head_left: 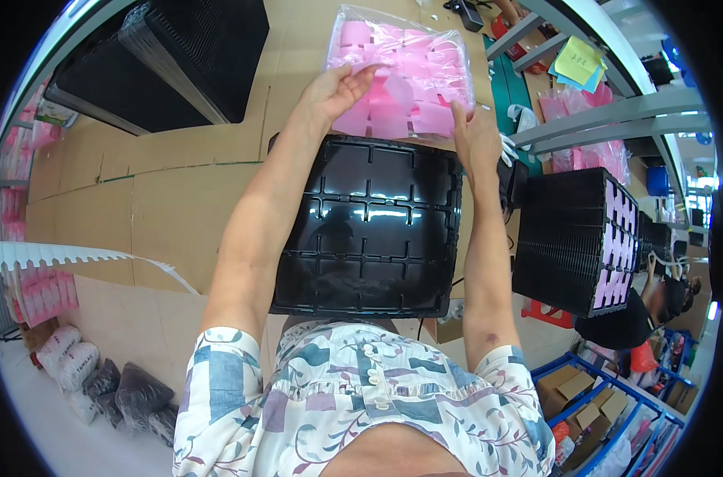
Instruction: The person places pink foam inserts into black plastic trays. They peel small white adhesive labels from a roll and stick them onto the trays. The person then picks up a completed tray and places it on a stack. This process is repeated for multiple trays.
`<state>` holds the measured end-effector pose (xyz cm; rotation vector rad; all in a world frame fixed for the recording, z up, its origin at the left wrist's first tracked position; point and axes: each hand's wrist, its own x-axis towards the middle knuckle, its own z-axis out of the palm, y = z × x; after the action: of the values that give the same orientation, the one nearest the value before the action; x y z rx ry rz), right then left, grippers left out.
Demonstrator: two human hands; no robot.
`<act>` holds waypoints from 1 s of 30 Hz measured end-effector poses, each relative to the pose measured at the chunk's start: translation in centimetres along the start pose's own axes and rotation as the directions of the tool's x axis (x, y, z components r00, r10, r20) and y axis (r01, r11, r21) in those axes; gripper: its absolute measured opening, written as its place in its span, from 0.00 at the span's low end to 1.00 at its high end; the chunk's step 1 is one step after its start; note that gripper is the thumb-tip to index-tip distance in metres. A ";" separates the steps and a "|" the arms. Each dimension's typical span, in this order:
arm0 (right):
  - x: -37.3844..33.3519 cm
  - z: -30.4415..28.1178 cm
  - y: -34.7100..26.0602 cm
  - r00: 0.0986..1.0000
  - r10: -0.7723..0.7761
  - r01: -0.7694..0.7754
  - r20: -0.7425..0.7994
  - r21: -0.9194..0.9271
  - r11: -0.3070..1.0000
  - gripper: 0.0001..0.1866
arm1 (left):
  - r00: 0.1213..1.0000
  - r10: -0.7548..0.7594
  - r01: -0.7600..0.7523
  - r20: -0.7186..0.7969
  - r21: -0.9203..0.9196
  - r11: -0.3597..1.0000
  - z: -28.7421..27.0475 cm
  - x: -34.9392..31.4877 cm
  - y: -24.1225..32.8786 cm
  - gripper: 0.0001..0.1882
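A clear plastic bag (450, 49) of pink pieces in rows lies beyond a black molded tray (369, 274). My left hand (333, 94) reaches over the bag's left part, its fingers loosely bent and apart. A pale pink translucent piece (398, 92) shows just beyond its fingertips; whether they touch it I cannot tell. At the bag's lower right corner is my right hand (479, 141), thumb and fingers apart, with some fingers hidden. The tray rests in front of my body, between my forearms, its surface divided into sections by ridges.
Tall stacks of black trays (210, 60) stand at the left back. To the right is another tray stack (572, 242) with pink pieces along its side. Grey metal rails (616, 119) cross the right. Brown cardboard (170, 207) covers the table. A person (643, 306) is farther right.
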<state>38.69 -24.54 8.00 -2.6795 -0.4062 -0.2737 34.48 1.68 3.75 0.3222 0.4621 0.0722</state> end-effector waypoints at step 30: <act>-16.3 -2.4 5.9 0.721 0.301 -0.693 0.624 0.661 0.289 0.11 | 0.881 0.473 -0.132 0.009 0.965 0.228 -10.0 -18.3 -5.1 0.09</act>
<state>24.99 -34.64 3.87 -1.6151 0.2355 0.5679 13.66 -2.84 1.48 1.6832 0.7032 0.2418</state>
